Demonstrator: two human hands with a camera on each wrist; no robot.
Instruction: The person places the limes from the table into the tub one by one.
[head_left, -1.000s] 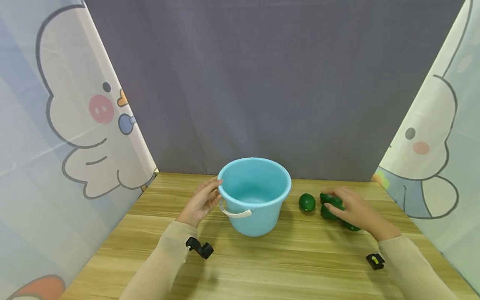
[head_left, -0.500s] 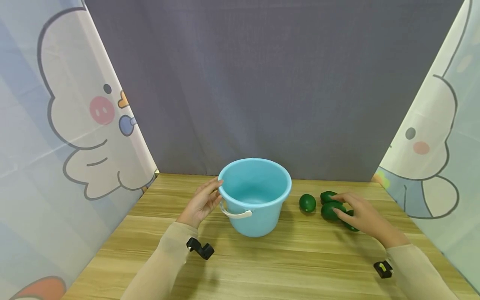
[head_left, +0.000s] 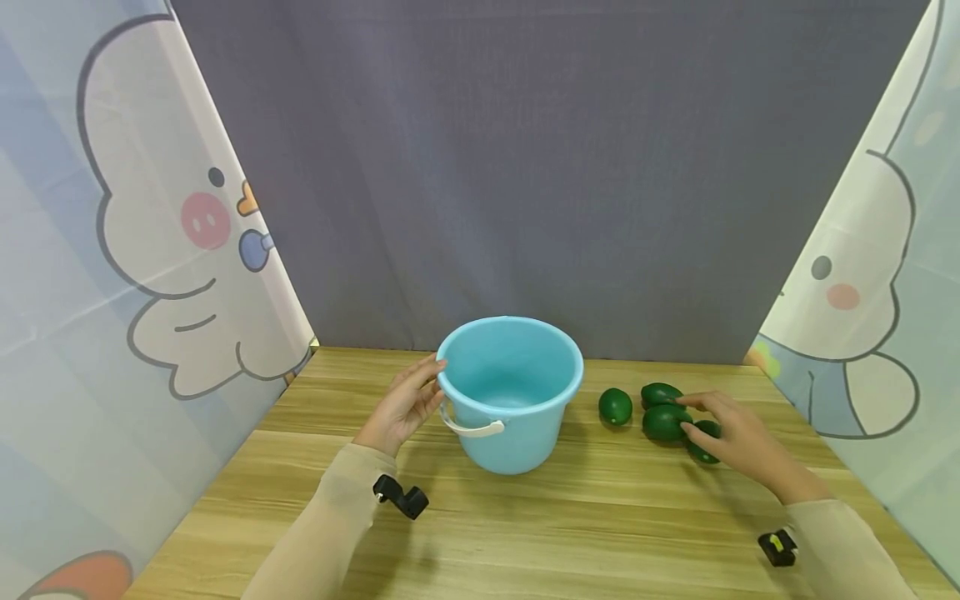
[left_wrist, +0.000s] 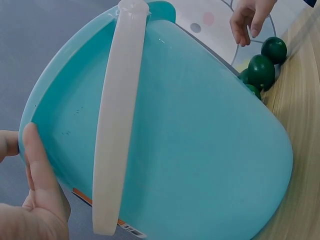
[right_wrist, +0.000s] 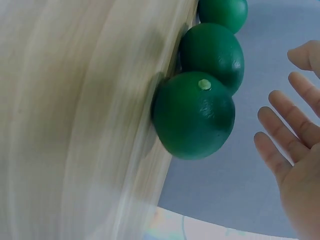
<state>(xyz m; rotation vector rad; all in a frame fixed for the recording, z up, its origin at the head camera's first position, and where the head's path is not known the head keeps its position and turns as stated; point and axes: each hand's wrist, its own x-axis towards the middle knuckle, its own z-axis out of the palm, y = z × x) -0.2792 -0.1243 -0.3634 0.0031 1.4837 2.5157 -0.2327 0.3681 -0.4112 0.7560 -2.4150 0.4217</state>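
A light blue bucket (head_left: 510,442) with a white handle (head_left: 476,429) stands upright on the table. My left hand (head_left: 401,408) holds its rim at the left side, the thumb on the outer wall and a finger passing behind the rim in the left wrist view. On the right lie several dark green limes: one apart (head_left: 615,407), and a cluster with a rear lime (head_left: 660,394), a middle lime (head_left: 666,423) and a front lime (head_left: 703,442). My right hand (head_left: 738,442) hovers over the cluster's right side, fingers spread and holding nothing; the right wrist view shows a gap to the limes.
The wooden table (head_left: 525,533) carries everything. A grey curtain (head_left: 525,167) hangs behind its back edge, and cartoon-printed cloths (head_left: 165,333) close off both sides. A black camera mount is worn on each wrist.
My right hand has drawn back to the right and slightly toward me, uncovering more of the clustered limes. The left hand and the bucket have stayed in place.
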